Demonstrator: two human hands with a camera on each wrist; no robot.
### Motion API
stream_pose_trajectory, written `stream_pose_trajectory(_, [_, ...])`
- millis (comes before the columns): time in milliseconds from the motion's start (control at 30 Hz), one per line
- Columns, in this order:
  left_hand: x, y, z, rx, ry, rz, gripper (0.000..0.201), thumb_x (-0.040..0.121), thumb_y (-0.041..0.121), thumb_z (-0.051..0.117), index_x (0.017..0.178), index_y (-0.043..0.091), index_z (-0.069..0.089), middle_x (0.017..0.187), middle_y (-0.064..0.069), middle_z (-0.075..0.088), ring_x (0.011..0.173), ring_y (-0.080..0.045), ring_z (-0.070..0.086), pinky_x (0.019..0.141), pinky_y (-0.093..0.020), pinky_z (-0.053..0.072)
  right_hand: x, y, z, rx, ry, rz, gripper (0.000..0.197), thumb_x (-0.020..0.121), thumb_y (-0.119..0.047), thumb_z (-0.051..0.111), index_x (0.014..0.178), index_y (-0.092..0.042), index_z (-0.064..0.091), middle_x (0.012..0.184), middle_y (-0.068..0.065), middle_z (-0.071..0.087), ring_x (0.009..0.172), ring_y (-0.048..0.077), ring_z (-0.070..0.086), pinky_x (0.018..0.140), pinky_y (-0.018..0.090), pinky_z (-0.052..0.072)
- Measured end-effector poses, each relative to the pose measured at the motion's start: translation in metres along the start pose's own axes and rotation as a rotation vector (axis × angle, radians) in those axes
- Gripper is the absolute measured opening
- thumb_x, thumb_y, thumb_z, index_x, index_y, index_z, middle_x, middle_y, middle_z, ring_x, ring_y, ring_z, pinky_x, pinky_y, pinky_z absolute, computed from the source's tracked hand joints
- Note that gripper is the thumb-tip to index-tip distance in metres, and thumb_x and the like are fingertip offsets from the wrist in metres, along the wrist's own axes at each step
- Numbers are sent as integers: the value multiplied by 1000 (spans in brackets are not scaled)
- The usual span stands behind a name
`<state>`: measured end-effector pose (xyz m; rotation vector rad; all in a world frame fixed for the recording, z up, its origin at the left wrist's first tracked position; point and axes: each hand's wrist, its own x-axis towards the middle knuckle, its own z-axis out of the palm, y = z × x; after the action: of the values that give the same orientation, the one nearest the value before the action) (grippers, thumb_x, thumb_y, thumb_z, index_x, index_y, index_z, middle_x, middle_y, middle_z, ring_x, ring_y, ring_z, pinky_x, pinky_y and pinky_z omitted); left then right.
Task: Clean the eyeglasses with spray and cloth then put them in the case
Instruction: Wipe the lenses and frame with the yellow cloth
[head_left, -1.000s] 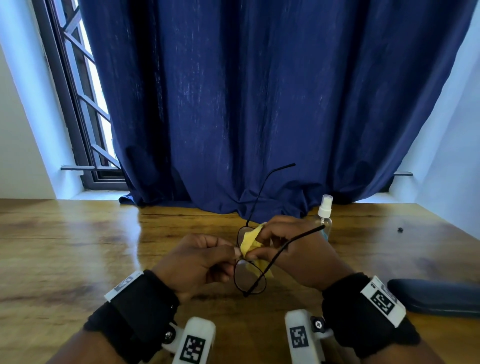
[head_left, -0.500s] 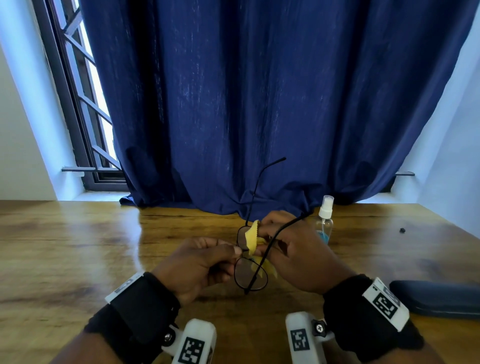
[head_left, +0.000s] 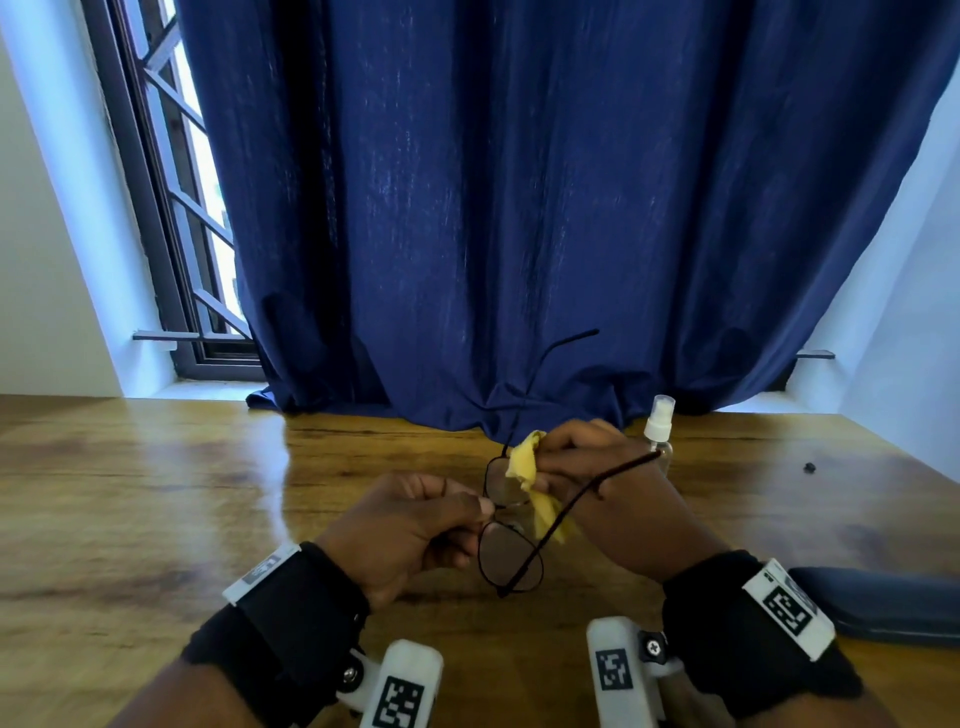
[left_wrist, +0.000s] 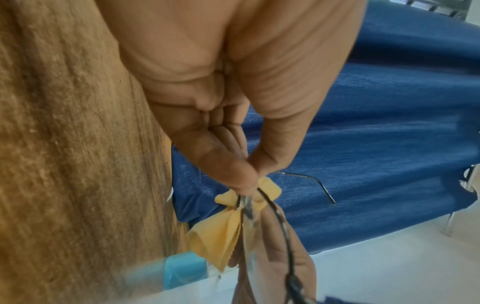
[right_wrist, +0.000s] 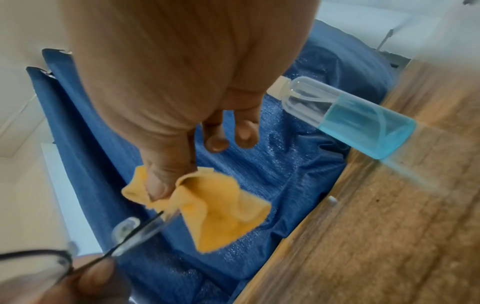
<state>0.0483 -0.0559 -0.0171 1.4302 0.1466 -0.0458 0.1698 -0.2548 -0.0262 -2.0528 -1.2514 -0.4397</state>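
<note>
Thin black-framed eyeglasses (head_left: 510, 558) hang in the air over the wooden table, arms unfolded. My left hand (head_left: 410, 525) pinches them at the bridge (left_wrist: 244, 202) between thumb and forefinger. My right hand (head_left: 597, 486) pinches a yellow cloth (head_left: 524, 462) around the far lens; the cloth (right_wrist: 207, 207) folds over the lens edge under my thumb. A small clear spray bottle (head_left: 658, 428) with blue liquid (right_wrist: 363, 123) stands just behind my right hand. A dark blue glasses case (head_left: 883, 605) lies shut at the right.
A dark blue curtain (head_left: 519, 208) hangs down to the table's (head_left: 156, 493) back edge. A barred window (head_left: 171, 208) is at the back left. One small dark speck (head_left: 809, 467) lies at the right rear of the table.
The right hand with the cloth has shifted slightly up and away along the far lens. The glasses tilted a little; the left hand's pinch stays put.
</note>
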Motion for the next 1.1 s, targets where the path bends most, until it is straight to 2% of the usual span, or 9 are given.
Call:
stream_pose_trajectory(100, [-2,0,3,53,-9,17,14,91,4,65,82,2,74,67,-7,71,55,-9,63,51,-20,54,0,0,2,-79,22,-20,17,92,-41,63,93,-31,77,104,-23,59,97,4,51,82,17,36])
stream_pose_trajectory(200, [-2,0,4,81,8,47,17,91,4,66,77,5,76,69,-8,70,55,-10,63,52,-21,53,1,-14,3,30,-84,-58,24,93,-48,58,95,-35,78,107,-25,57,102,3,50,84,8,33])
stream_pose_trajectory(400, [-3,1,4,126,28,65,13,90,4,69,78,5,75,68,-9,69,53,-10,62,50,-20,52,1,-3,0,-75,28,-35,25,89,-48,60,102,-36,78,104,-29,56,99,0,50,81,13,36])
stream_pose_trajectory(533, [-3,0,5,150,24,81,14,89,3,69,76,6,74,63,-5,69,52,-9,61,51,-20,52,0,-13,6,17,-78,-92,21,92,-43,63,105,-36,78,105,-25,57,103,2,51,86,10,36])
stream_pose_trajectory(700, [-2,0,4,158,49,85,10,89,3,71,79,4,75,63,-5,68,52,-9,61,52,-21,53,0,-7,2,-9,23,22,28,93,-47,57,110,-38,76,106,-23,60,102,7,54,85,20,42])
stream_pose_trajectory(800, [-2,0,3,170,56,95,9,88,1,70,80,2,74,63,-5,69,52,-10,62,51,-21,53,1,-13,4,-6,-107,-12,29,95,-53,51,104,-41,75,109,-23,57,106,6,50,87,18,39])
stream_pose_trajectory(867, [-2,0,3,182,49,103,8,89,0,69,81,1,73,62,-4,69,52,-9,62,52,-21,53,1,-16,5,22,-132,-21,30,94,-57,49,92,-41,74,103,-21,56,102,7,51,85,25,42])
stream_pose_trajectory(1000, [-1,-1,3,214,60,119,5,89,3,71,84,2,73,58,-1,69,51,-8,61,53,-21,53,2,-13,3,-33,-96,73,45,93,-62,43,123,-42,69,97,-16,54,97,5,52,79,25,43])
stream_pose_trajectory(1100, [-1,-2,2,203,59,124,4,88,2,71,88,-2,72,64,-5,70,53,-10,63,54,-22,54,0,-17,2,36,-135,30,34,93,-63,46,107,-48,73,96,-14,55,98,7,53,80,29,46])
